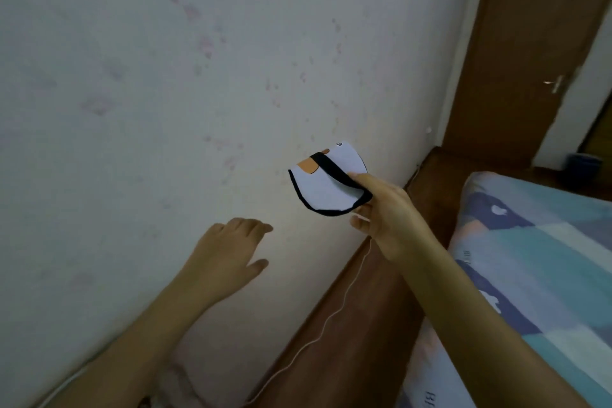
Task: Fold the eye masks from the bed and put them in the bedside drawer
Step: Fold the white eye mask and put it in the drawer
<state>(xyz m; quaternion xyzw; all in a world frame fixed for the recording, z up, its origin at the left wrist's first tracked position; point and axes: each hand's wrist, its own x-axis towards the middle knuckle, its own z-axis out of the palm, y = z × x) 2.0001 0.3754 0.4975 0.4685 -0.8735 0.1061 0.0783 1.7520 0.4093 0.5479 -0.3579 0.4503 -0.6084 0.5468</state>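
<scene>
- 2 hands in view and only 1 mask, so not much to track, but a few ways this could go sideways imo.
- Left hand [231, 252] is off to the left, in front of the wall [132, 76]. Fingers loosely spread and a bit drooped, thumb sticking out, holding nothing. Can't tell if it's actually touching the wall or just hanging in front of it.
- Risk 1: the drawer isn't in the shot at all. If that free hand has to find and pull it open without a look down, I'd guess some fumbling.
- Mask [326, 180] is up in the air in the middle, in front of the wall and left of the bed [536, 262]. It looks folded in half, white with a black edge and an orange patch, black strap across it.
- Risk 2: it's only held at 1 corner. Springy fabric like that could flop open if the grip shifts, and then the fold needs redoing.
- Right hand [384, 212] pinches the mask's lower right corner, thumb on top and fingers curled underneath, strap caught in the pinch too.
- Risk 3: a thin white cord [344, 300] hangs down just under that hand along the wooden headboard [364, 325]. Can't tell what it belongs to, but it could snag on the way down.
</scene>
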